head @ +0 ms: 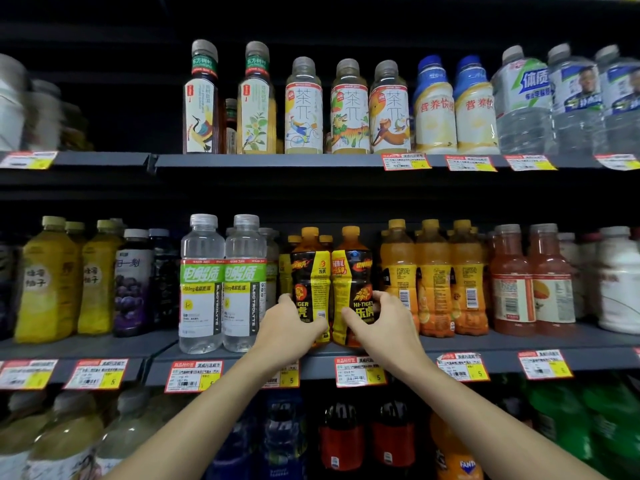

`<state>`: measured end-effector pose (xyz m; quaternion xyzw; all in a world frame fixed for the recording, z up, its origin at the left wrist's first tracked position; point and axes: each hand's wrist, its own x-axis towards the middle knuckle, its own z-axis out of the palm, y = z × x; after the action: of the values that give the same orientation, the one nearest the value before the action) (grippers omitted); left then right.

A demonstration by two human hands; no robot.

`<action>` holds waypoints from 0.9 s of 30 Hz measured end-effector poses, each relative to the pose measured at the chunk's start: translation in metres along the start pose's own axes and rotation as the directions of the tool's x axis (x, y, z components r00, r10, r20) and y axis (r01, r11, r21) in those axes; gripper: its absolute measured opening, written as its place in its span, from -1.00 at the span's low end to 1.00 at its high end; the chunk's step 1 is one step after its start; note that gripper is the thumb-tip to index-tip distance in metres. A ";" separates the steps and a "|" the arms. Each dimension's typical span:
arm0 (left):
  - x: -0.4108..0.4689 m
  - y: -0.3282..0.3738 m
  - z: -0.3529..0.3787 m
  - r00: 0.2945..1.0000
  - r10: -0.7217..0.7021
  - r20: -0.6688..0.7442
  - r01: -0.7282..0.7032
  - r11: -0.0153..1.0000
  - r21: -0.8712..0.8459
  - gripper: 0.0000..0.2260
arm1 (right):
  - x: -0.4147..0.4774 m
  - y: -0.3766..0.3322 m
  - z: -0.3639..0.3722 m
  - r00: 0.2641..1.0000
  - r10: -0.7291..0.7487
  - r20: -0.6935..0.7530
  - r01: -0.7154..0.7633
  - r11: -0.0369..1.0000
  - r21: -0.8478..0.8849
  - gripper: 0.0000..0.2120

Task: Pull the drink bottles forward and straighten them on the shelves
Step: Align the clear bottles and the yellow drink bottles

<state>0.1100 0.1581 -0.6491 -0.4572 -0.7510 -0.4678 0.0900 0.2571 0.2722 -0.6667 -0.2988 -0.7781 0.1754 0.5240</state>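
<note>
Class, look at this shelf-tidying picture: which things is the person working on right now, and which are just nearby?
In hand:
- left hand on left Hi-Tiger bottle
- right hand on right Hi-Tiger bottle
- middle shelf

Just nearby:
- electrolyte bottles
- orange juice bottles
- tea bottles on the shelf above
- price tags

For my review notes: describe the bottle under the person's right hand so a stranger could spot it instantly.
Start at the middle shelf, the one with red and yellow price tags along its edge. At its centre two black and yellow Hi-Tiger bottles stand side by side at the front; the right hand grips the right Hi-Tiger bottle. Its neighbours rightward are plain orange juice bottles.
</note>
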 end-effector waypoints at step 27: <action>-0.035 0.007 0.001 0.936 0.057 -0.346 0.027 0.972 0.234 -0.33 | -0.006 0.000 -0.003 0.999 -0.031 -0.043 0.033 0.999 0.040 -0.23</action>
<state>0.1357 0.1385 -0.6645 -0.3584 -0.7694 -0.4490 0.2794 0.2616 0.2685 -0.6696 -0.2792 -0.7678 0.1764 0.5489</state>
